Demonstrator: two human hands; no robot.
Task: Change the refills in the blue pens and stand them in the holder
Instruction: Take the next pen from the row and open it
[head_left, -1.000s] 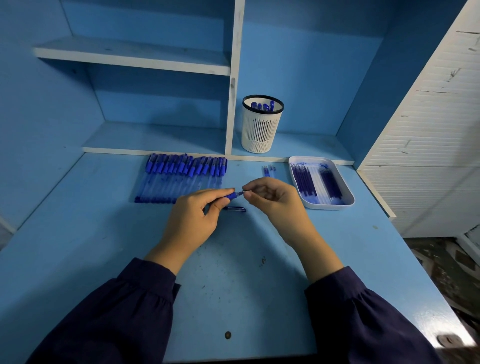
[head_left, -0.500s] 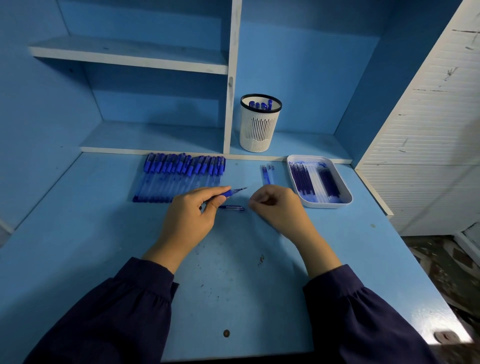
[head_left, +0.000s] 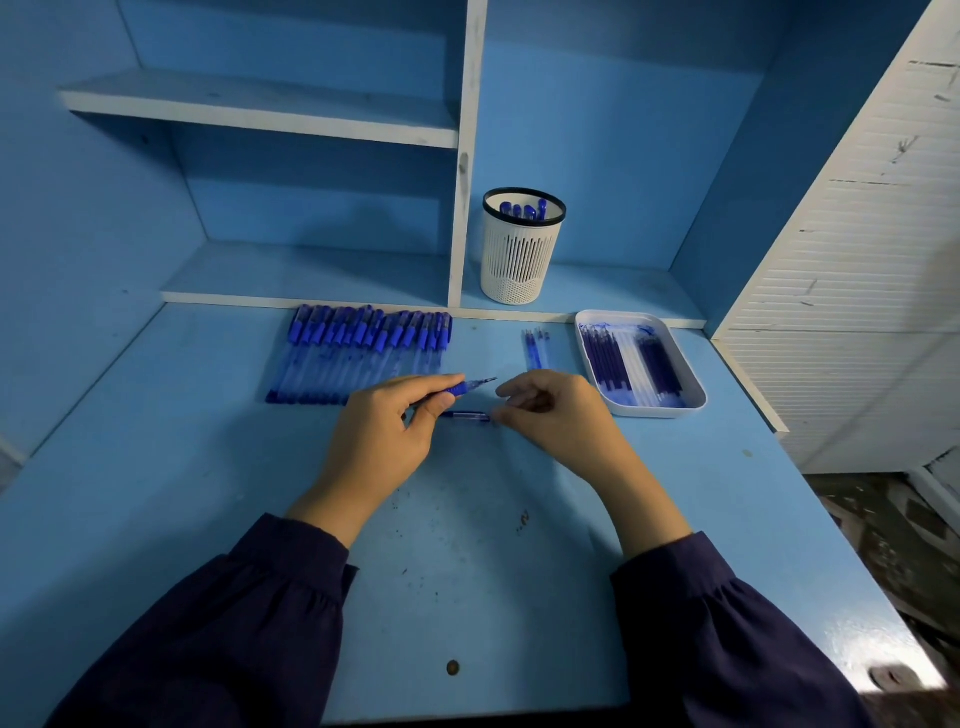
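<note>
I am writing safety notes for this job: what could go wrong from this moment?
1. The small pen part lies loose on the table beside the right hand; a nudge might roll it away.
2. The pen in the left hand points its bare tip at the right hand and may smear ink.

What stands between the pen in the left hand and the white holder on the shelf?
Nothing visible. The pen in the left hand has bare desk ahead up to the holder; the loose refills lie right of that line, the pen row left of it.
</note>
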